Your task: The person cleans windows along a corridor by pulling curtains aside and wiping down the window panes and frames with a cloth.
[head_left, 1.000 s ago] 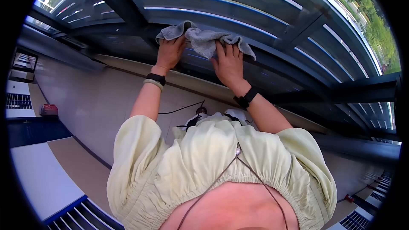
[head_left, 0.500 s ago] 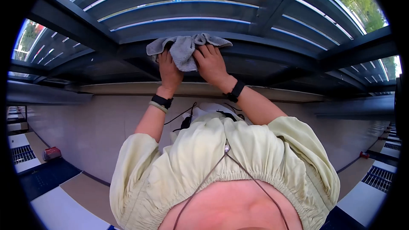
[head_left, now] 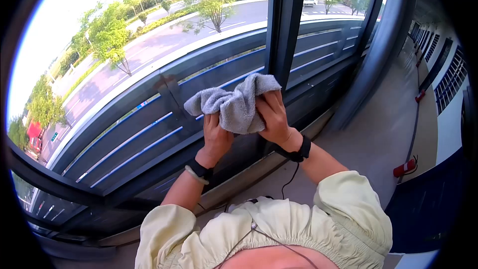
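Note:
A grey terry cloth [head_left: 239,107] is bunched between my two hands in front of the window. My left hand [head_left: 217,138] grips its lower left part, with the fingertips hidden in the folds. My right hand [head_left: 275,119] holds the right end, fingers bent over the fabric. Just behind the cloth's right end stands a dark vertical window post [head_left: 285,30]. Whether the cloth touches the post or the glass, I cannot tell. Black bands circle both wrists, and a pale bangle sits beside the left one.
A dark horizontal frame rail [head_left: 134,174] runs below the hands. Beyond the glass is a slatted railing [head_left: 124,132], with a road and trees outside. At right, a corridor floor [head_left: 371,114] stretches away past a red fire extinguisher [head_left: 405,168]. A thin cable [head_left: 287,184] hangs near my body.
Both hands have lifted the cloth off the low horizontal rail, and it is now gathered beside the vertical post. My view has turned and tilted up, showing the road and the corridor.

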`<state>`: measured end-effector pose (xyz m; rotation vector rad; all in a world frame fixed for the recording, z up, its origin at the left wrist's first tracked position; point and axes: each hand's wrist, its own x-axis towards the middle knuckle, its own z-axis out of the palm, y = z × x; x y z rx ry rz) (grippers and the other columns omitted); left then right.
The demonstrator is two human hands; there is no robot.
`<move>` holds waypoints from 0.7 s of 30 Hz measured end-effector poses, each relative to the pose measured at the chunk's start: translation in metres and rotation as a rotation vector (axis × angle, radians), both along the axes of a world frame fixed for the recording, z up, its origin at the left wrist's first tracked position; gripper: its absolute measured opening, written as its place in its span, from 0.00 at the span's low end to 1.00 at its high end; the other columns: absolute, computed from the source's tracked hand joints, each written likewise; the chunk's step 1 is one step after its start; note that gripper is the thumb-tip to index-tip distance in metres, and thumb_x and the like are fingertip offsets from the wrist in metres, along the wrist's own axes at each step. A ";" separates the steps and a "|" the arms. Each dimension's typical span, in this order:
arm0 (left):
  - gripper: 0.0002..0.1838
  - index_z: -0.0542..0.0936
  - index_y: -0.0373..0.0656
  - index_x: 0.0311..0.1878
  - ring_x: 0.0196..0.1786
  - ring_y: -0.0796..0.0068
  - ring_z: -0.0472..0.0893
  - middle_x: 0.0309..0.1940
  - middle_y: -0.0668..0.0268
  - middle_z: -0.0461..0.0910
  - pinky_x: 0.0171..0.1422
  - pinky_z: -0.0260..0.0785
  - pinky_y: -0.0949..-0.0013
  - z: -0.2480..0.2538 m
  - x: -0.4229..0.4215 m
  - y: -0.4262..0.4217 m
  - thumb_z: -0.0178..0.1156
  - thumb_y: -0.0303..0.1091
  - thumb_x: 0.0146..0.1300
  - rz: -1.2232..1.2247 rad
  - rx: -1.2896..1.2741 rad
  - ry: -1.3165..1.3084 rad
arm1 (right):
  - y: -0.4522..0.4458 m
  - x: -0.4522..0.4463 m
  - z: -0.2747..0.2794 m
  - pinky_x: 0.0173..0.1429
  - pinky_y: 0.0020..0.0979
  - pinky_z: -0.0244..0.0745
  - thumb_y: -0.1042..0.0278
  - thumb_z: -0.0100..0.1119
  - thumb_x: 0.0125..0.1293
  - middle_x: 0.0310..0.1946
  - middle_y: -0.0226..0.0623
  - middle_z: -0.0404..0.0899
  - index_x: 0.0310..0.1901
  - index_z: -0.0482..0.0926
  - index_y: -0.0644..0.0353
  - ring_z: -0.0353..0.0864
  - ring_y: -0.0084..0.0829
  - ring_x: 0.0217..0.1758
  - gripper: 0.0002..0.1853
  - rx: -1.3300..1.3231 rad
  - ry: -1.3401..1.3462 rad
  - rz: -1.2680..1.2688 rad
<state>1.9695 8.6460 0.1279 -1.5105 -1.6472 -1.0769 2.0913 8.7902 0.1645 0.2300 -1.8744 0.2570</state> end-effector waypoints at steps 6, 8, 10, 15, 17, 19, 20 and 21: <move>0.24 0.69 0.37 0.66 0.66 0.37 0.65 0.66 0.41 0.66 0.71 0.58 0.48 0.258 0.008 0.141 0.53 0.31 0.66 -0.337 0.327 0.238 | 0.129 0.006 0.227 0.50 0.45 0.76 0.77 0.54 0.49 0.41 0.56 0.82 0.46 0.81 0.63 0.81 0.58 0.49 0.19 0.025 0.298 -0.100; 0.28 0.64 0.37 0.71 0.68 0.43 0.66 0.65 0.46 0.69 0.74 0.57 0.56 0.312 0.015 0.181 0.50 0.31 0.67 -0.602 0.282 0.048 | 0.164 -0.017 0.284 0.48 0.31 0.77 0.78 0.48 0.62 0.42 0.39 0.83 0.50 0.79 0.67 0.82 0.31 0.43 0.16 0.101 0.290 0.252; 0.29 0.61 0.36 0.72 0.69 0.41 0.65 0.66 0.43 0.67 0.74 0.57 0.58 0.322 0.011 0.218 0.48 0.27 0.68 -0.688 0.253 -0.101 | 0.199 -0.035 0.297 0.51 0.34 0.76 0.77 0.46 0.65 0.42 0.45 0.83 0.50 0.78 0.69 0.80 0.34 0.44 0.15 -0.187 -0.016 0.182; 0.21 0.70 0.37 0.61 0.57 0.36 0.71 0.58 0.44 0.70 0.63 0.63 0.49 0.212 0.007 0.251 0.52 0.26 0.64 -0.404 0.461 0.096 | 0.199 -0.044 0.162 0.50 0.44 0.78 0.78 0.51 0.54 0.40 0.57 0.83 0.50 0.80 0.62 0.81 0.59 0.48 0.20 -0.198 0.171 0.111; 0.23 0.68 0.35 0.65 0.67 0.36 0.66 0.64 0.41 0.66 0.72 0.55 0.51 0.150 0.012 0.242 0.50 0.25 0.66 -0.413 0.352 0.001 | 0.190 -0.040 0.101 0.52 0.43 0.78 0.77 0.55 0.56 0.45 0.55 0.82 0.50 0.81 0.62 0.82 0.58 0.50 0.18 -0.267 0.140 0.163; 0.26 0.66 0.34 0.68 0.72 0.35 0.60 0.68 0.39 0.62 0.77 0.48 0.51 0.085 0.017 0.230 0.50 0.24 0.66 -0.357 0.211 -0.136 | 0.183 -0.037 0.038 0.51 0.41 0.79 0.73 0.62 0.58 0.46 0.52 0.83 0.47 0.82 0.62 0.82 0.56 0.50 0.14 -0.282 0.117 0.132; 0.26 0.67 0.35 0.68 0.72 0.36 0.60 0.68 0.40 0.63 0.77 0.48 0.51 0.053 0.019 0.227 0.50 0.24 0.65 -0.356 0.185 -0.179 | 0.177 -0.032 0.009 0.50 0.41 0.79 0.71 0.64 0.59 0.46 0.52 0.83 0.46 0.82 0.62 0.82 0.56 0.50 0.13 -0.325 0.065 0.112; 0.25 0.69 0.35 0.66 0.72 0.36 0.61 0.67 0.42 0.65 0.77 0.49 0.50 0.022 0.020 0.222 0.50 0.24 0.65 -0.315 0.119 -0.214 | 0.173 -0.029 -0.019 0.50 0.41 0.79 0.71 0.64 0.59 0.46 0.52 0.83 0.45 0.82 0.62 0.82 0.55 0.50 0.13 -0.372 0.035 0.103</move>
